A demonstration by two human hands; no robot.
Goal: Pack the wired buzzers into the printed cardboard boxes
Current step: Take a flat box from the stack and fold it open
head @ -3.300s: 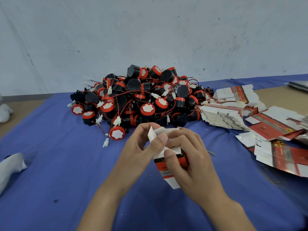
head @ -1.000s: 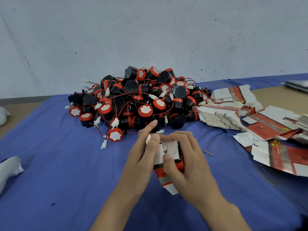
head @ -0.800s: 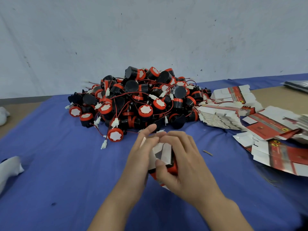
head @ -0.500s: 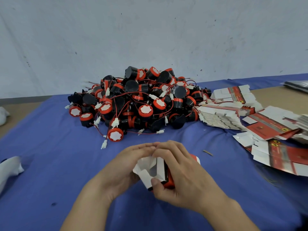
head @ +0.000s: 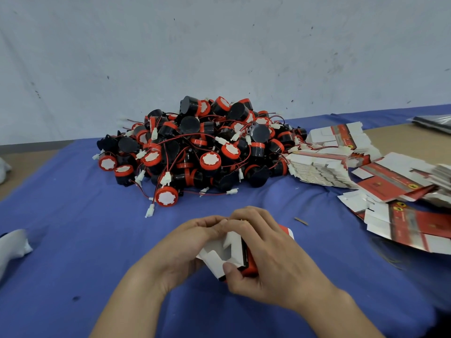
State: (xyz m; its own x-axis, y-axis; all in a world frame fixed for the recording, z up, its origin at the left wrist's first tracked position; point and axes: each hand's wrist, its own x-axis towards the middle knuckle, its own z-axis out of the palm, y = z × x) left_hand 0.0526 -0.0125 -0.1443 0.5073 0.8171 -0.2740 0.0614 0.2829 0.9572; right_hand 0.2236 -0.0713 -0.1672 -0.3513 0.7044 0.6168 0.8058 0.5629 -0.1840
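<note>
While wired buzzers [head: 200,147] are lying heaped behind on the blue cloth [head: 73,240], a person's right hand [head: 273,259] is gripping a printed cardboard box [head: 249,264] round its red body in front of them, the left hand [head: 185,245] curling onto its white flaps [head: 217,258]. Light and crushable, it is probably best held by its folded edges; its long axis is running left-right, open end leftward.

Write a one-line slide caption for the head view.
Left hand and right hand grip an open-flapped printed box above blue cloth; buzzer pile behind, flat boxes beside.
</note>
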